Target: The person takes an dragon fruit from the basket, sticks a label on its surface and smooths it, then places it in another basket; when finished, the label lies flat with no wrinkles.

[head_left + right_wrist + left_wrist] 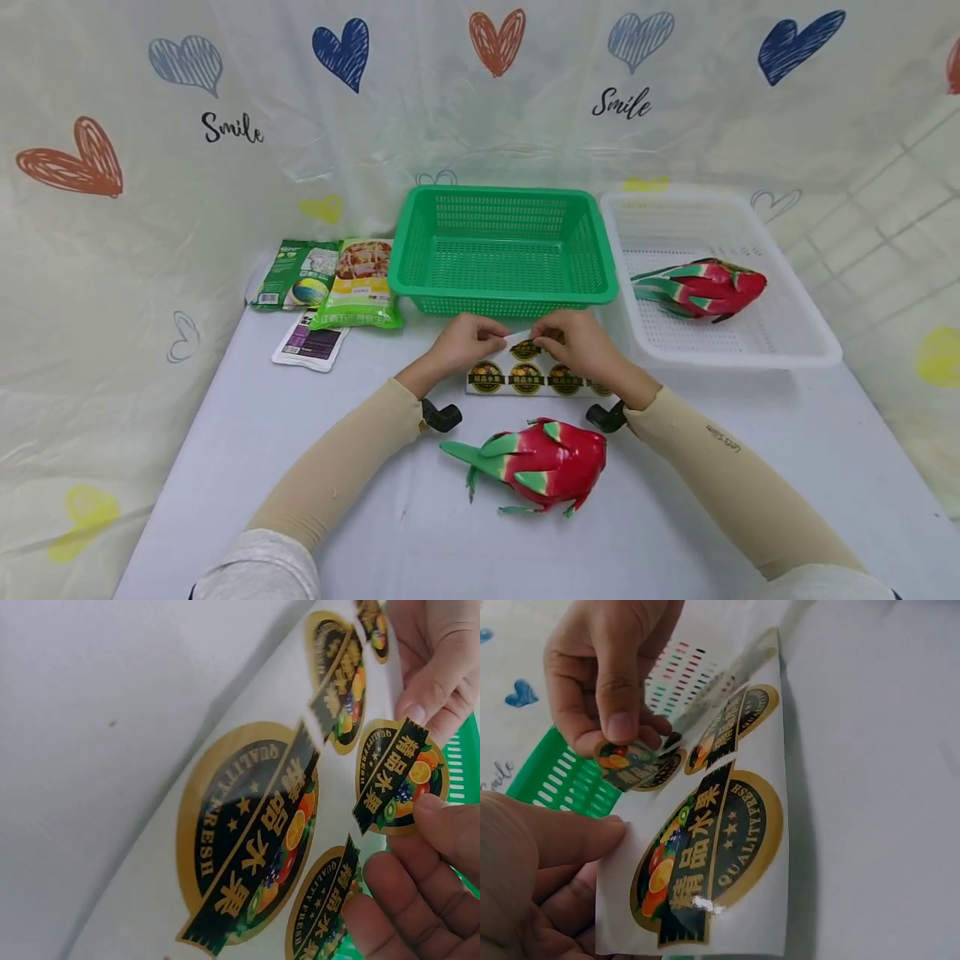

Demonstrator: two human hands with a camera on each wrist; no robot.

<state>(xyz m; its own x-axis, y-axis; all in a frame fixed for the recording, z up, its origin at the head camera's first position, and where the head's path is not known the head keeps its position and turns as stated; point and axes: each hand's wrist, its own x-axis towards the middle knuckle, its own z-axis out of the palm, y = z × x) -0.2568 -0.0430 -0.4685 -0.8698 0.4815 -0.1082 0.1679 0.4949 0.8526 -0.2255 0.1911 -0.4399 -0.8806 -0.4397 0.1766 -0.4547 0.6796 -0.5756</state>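
My left hand (pixel 467 343) pinches the back edge of a white sheet of stickers (pixel 615 892), thumb on top. The sheet carries several round black-and-gold labels printed with fruit and "QUALITY FRESH". My right hand (pixel 585 343) pinches one fruit sticker (pixel 403 776) between thumb and fingers at the sheet's back edge. In the right wrist view that sticker stands lifted from the sheet, though whether its far edge still clings is hidden. Nearer me, between the forearms, a red dragon fruit (pixel 562 462) with green tips lies on its side on the white table.
Behind the hands stands a green plastic basket (pixel 420 292). To its right, a white basket (pixel 738 360) holds another dragon fruit (pixel 712 287). Left of the green basket lie a green packet (pixel 296 275), a yellow-green packet (pixel 360 287) and a purple-and-white packet (pixel 311 343).
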